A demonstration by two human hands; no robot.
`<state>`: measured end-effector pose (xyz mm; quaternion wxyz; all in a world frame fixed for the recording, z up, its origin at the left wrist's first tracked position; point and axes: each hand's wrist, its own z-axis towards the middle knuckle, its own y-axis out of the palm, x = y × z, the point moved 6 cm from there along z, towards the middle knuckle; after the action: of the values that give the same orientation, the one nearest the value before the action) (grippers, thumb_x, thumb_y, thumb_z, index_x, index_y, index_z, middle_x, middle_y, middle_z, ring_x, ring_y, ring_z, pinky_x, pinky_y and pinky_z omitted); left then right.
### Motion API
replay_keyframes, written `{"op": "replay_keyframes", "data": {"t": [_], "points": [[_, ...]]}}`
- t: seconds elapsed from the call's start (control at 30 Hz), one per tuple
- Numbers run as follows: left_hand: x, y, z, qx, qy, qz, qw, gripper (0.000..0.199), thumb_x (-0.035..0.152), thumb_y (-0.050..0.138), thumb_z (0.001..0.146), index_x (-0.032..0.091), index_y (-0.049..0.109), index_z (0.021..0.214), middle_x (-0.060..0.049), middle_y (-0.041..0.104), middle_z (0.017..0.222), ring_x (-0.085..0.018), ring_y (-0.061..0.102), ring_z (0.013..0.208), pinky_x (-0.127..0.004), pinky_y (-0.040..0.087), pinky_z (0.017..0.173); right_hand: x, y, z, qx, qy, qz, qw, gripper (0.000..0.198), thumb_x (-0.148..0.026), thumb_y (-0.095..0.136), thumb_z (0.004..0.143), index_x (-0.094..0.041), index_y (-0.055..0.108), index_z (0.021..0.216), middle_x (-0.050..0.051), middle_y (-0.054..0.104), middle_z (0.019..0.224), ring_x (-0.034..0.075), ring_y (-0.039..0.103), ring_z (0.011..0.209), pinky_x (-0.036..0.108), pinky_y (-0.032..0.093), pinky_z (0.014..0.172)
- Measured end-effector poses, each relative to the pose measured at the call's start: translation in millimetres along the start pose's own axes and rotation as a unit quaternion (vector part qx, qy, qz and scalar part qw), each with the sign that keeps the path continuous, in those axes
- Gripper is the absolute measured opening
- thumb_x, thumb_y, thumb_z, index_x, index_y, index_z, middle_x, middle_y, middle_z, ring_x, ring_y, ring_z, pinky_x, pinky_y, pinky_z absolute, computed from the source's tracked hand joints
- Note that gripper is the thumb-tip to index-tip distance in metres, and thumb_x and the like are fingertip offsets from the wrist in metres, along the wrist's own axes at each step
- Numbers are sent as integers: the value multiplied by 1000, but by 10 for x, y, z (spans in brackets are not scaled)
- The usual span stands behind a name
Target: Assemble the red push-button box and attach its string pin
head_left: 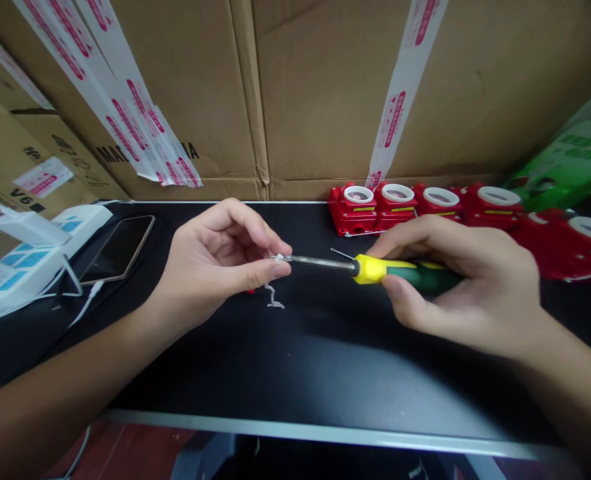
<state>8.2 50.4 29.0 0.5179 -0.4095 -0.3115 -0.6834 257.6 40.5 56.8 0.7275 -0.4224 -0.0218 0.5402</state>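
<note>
Fingers (418,232) curled, right hand (498,293) holds a screwdriver (371,269), left hand (203,263) pinching around its tip (288,258).

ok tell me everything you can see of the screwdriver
The screwdriver has a handle of yellow and dark green, plastic by its look, and a slim, silvery, metal-looking shaft with a dark collar at its base. It is held nearly level over the black table, shaft toward the left. The right hand grips the handle; the left hand pinches a small whitish bit at the far end, so the tip's shape is unclear.
</note>
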Motion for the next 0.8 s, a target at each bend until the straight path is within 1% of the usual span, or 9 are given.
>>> {"op": "replay_keyframes", "data": {"t": [0.13, 0.2, 0.23, 0.27, 0.33, 0.43, 0.53, 0.67, 0.8], "points": [[149, -123, 133, -73, 3, 47, 996, 72, 26, 108, 62, 28, 78, 127, -7, 75, 138, -28, 72, 127, -34, 66, 104, 125, 3, 27, -14, 42, 63, 997, 13, -19, 77, 88, -23, 71, 98, 0, 78, 83, 13, 68, 65, 25, 54, 60], [224, -258, 203, -114, 1, 125, 986, 69, 33, 104, 70, 29, 76, 134, -7, 72, 141, -32, 67, 135, -39, 60, 114, 191, -19, 54, -24, 64, 79, 995, 11, -21, 78, 88, -22, 72, 96, 0, 77, 83, 14, 68, 67, 25, 56, 63], [219, -299, 220, -161, -9, 200, 966, 69, 35, 103, 72, 28, 75, 136, -8, 72, 142, -34, 66, 137, -42, 57, 118, 226, -26, 69, -33, 77, 86, 993, 9, -23, 79, 88, -22, 73, 95, 1, 77, 84, 15, 69, 69, 26, 57, 65], [171, -334, 220, -216, -29, 292, 931, 75, 37, 103, 72, 28, 74, 140, -9, 69, 147, -35, 63, 141, -46, 52, 123, 263, -27, 83, -45, 90, 93, 991, 9, -26, 80, 88, -22, 74, 94, 1, 77, 84, 15, 70, 71, 26, 57, 66], [60, -427, 222, -269, -41, 433, 859, 89, 44, 104, 67, 29, 68, 147, -12, 65, 153, -39, 56, 146, -53, 46, 126, 343, 6, 98, -78, 119, 110, 984, 11, -32, 80, 89, -22, 76, 93, 2, 79, 87, 17, 72, 75, 27, 58, 69], [-168, -521, 218, -304, -87, 526, 789, 98, 42, 102, 66, 22, 60, 153, -17, 65, 151, -39, 57, 144, -50, 48, 121, 471, 179, 57, -141, 167, 162, 962, 18, -37, 83, 90, -21, 77, 96, 3, 80, 88, 17, 73, 77, 27, 58, 71], [-313, -584, 234, -304, -138, 576, 746, 82, 41, 95, 74, 21, 63, 146, -14, 71, 142, -34, 67, 130, -43, 51, 113, 610, 458, -75, -178, 233, 241, 925, 30, -47, 84, 90, -19, 73, 95, 3, 75, 77, 15, 66, 67, 23, 50, 54], [-301, -552, 266, -292, -119, 562, 765, 72, 48, 91, 78, 23, 65, 140, -10, 71, 141, -31, 68, 129, -38, 50, 110, 726, 714, -282, -163, 294, 317, 887, 47, -61, 84, 89, -18, 69, 98, 1, 71, 71, 10, 51, 51, 21, 40, 43], [-252, -400, 218, -311, -70, 532, 784, 66, 37, 86, 79, 21, 63, 139, -10, 70, 134, -29, 69, 122, -36, 52, 104, 724, 642, -374, -139, 272, 280, 910, 42, -57, 82, 94, -18, 70, 100, 2, 70, 73, 12, 57, 56, 21, 44, 47]]}}
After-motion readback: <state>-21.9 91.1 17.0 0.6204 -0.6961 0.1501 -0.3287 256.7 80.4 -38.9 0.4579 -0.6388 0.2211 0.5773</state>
